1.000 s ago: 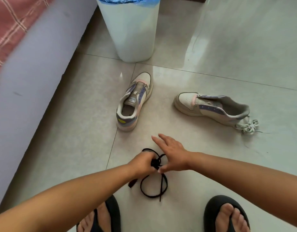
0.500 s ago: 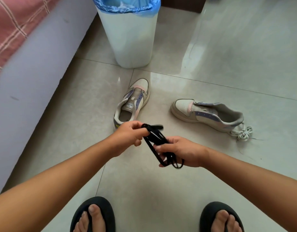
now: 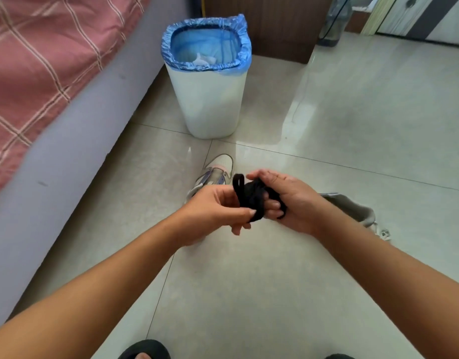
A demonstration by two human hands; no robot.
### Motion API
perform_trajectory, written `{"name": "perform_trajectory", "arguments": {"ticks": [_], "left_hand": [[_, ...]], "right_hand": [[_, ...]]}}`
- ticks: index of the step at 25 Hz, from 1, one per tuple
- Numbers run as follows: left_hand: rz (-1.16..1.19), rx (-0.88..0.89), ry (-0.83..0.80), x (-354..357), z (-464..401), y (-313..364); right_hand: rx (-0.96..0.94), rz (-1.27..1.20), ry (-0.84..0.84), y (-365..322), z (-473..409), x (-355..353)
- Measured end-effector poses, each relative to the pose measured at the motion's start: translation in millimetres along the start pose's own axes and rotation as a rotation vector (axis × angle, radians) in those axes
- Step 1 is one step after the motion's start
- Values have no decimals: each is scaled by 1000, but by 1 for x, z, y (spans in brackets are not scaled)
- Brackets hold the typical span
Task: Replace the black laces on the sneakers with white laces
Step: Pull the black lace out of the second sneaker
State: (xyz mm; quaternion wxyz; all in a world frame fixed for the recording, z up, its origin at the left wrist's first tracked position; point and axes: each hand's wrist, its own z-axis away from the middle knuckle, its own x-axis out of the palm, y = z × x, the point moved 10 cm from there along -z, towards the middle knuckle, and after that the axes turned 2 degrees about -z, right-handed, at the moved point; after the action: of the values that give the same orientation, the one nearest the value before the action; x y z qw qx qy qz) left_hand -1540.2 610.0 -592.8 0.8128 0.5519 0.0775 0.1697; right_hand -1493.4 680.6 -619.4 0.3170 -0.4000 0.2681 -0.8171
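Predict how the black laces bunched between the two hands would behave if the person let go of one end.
The black laces are probably floppy: they bend in soft loops round the right hand, and one loop sticks up limply. They look light, since the left hand holds them with just a fingertip pinch. Released, the bundle would likely loosen and dangle rather than keep its shape.

white bin [image 3: 210,104], blue liner [image 3: 245,45], checked bedspread [image 3: 36,60]

Pale glossy tiled floor [image 3: 352,120], dark grout lines. White bin [image 3: 210,104] with blue liner [image 3: 171,40] stands on it, beside the bed base. Near sneaker [image 3: 218,169] just in front of the bin, toe toward it. Second sneaker [image 3: 352,209] further right, mostly hidden by an arm; white laces [image 3: 383,233] touching its heel end. Clear bottle [image 3: 334,22] by the far wall.
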Motion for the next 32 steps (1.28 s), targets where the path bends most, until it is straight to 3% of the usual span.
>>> {"name": "perform_trajectory", "arguments": {"ticks": [3,7,9,11,13,15,17,19,21,23,24,26,28,29,32], "left_hand": [[212,145,342,-25,-11,21],[-242,277,614,-59,-16,43],[-372,324,595,-70,-21,57],[-523,456,544,-69,-22,79],[-865,661,533,-62,-24,102],[-1164,677,439,-50,-43,104],[-1194,570,355,-55,-64,102],[-1039,638,300,-61,-66,114],[-864,646,414,-93,-59,113],[-844,595,487,-114,-52,83],[-881,561,430,-111,-52,58],[-1025,490,278,-100,-56,-3],[-1101,491,190,-94,-53,-40],[-1126,492,186,-92,-49,-53],[-1251,253,210,-95,-48,-69]], "right_hand": [[-46,-265,175,14,-18,14],[-96,-32,241,-4,-16,24],[-61,15,191,-19,-12,30],[9,-93,158,-33,-10,36],[78,-192,100,-48,-19,49],[78,-153,77,-62,-47,59],[5,-69,179,-81,-82,56],[-154,-33,375,-117,-105,39],[-383,199,488,-180,-119,37],[-574,663,519,-242,-137,55],[-615,967,526,-260,-148,67],[-512,1607,475,-265,-181,87],[-252,1991,392,-250,-201,87],[-204,2023,386,-247,-200,86],[-390,1792,438,-257,-167,76]]}}
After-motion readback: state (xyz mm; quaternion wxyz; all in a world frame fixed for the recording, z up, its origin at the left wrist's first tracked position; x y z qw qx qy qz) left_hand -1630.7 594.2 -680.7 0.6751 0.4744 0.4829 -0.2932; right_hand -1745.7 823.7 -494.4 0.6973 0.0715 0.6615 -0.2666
